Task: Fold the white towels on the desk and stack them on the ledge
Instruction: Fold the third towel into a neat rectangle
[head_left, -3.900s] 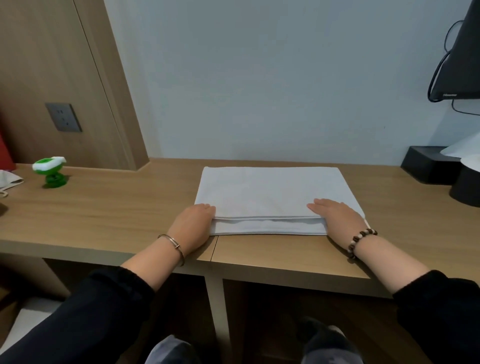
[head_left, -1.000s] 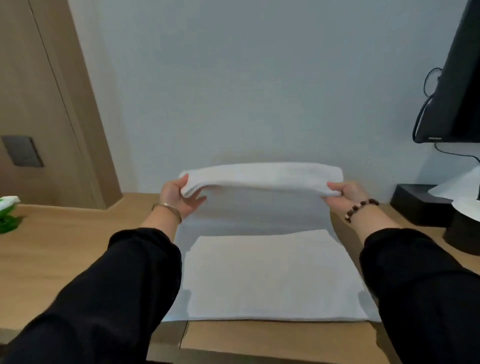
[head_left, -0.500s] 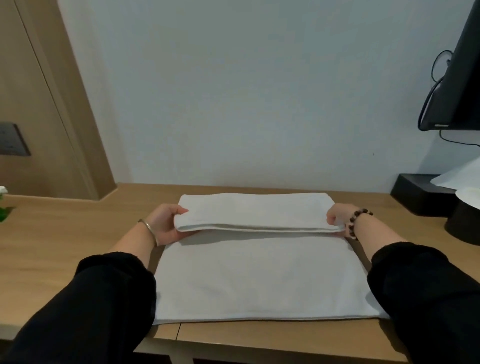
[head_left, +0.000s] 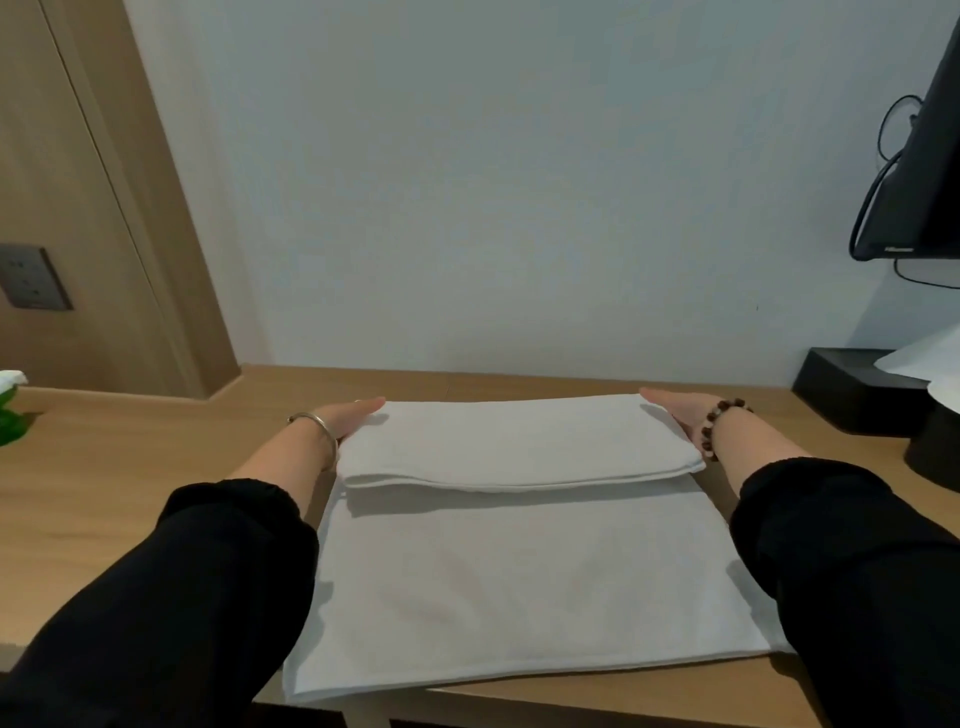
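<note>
Your left hand (head_left: 348, 418) and right hand (head_left: 680, 410) lay with straight, relaxed fingers against the two short ends of the folded towel (head_left: 514, 441), bracketing it and gripping nothing. That towel sat as a neat, several-layered bundle on the far part of a second white towel (head_left: 519, 587), which was spread flat across the desk (head_left: 104, 493) with its near edge at the desk's front.

By my reading you were partway through: one towel looked fully folded, but it was on the desk rather than on any ledge, and the larger one beneath looked to need more folds. I could not tell which surface was the ledge, and no stack showed in view. A black box (head_left: 857, 389) stood well apart at the right.
</note>
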